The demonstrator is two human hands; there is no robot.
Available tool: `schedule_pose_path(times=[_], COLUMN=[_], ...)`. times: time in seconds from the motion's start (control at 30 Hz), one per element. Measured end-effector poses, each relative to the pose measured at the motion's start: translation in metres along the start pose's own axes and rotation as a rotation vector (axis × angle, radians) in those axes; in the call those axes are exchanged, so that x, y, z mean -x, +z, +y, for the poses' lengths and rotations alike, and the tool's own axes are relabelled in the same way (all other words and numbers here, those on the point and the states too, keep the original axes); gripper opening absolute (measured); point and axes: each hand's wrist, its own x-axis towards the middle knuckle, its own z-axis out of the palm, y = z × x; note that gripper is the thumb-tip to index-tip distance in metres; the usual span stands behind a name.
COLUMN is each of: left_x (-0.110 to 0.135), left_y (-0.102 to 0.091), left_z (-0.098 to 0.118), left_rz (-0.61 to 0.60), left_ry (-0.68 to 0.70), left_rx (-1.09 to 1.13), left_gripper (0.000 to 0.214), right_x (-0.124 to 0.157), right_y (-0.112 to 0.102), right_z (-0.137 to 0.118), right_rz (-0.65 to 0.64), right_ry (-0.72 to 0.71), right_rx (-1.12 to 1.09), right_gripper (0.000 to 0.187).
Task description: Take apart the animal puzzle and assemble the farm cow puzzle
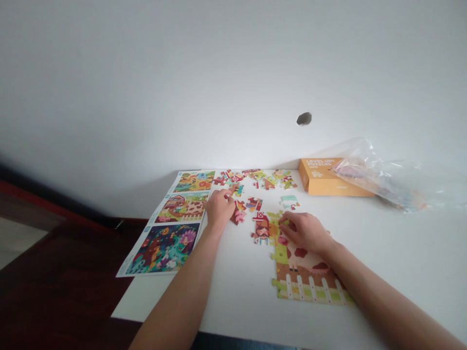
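Atop farm jigsaw, right-hand fingers touching green piece.

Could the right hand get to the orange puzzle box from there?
Probably yes: the right hand sits close to the orange puzzle box, and only a loose puzzle piece lies near the way across the white table.

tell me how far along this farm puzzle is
Done: the fence and cow section is joined. In hand: the right hand presses a green piece at its top edge, while the left hand sits beside the printed farm picture. Left: the farmer chunk and loose pieces above.
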Motion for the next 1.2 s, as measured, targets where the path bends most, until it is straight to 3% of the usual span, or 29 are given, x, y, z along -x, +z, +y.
schedule_pose_path(times=[0.17, 0.37, 0.57, 0.73, 0.8, 0.9, 1.2], left_x=[0.000, 0.004, 0.008, 0.010, 0.011, 0.012, 0.011], left_y=[-0.010, -0.012, -0.014, -0.024, -0.026, -0.026, -0.022], left_z=[-0.002, 0.000, -0.003, -0.014, -0.017, -0.017, -0.014], left_rz=[-0.109, -0.177, -0.165, -0.339, -0.415, -0.453, -0.395], left_ry=[-0.001, 0.180, 0.250, 0.592, 0.665, 0.668, 0.634], left_rx=[-0.053, 0.077, 0.163, 0.214, 0.164, 0.117, 0.118], left_gripper=[0.021, 0.021, 0.017, 0.031, 0.042, 0.055, 0.042], right_x=[-0.001, -0.004, -0.005, -0.005, -0.005, -0.005, -0.005], right_y=[0.004, 0.003, 0.004, 0.005, 0.006, 0.007, 0.007], right_z=[0.005, 0.008, 0.009, 0.011, 0.012, 0.012, 0.013], right_rz=[0.028, 0.026, 0.031, 0.032, 0.042, 0.051, 0.052], right_ry=[0.004, 0.042, 0.069, 0.063, 0.058, 0.049, 0.059], right_rx=[0.015, -0.005, -0.032, -0.039, -0.041, -0.041, -0.035], right_gripper=[0.022, 0.022, 0.019, 0.020, 0.019, 0.019, 0.019])
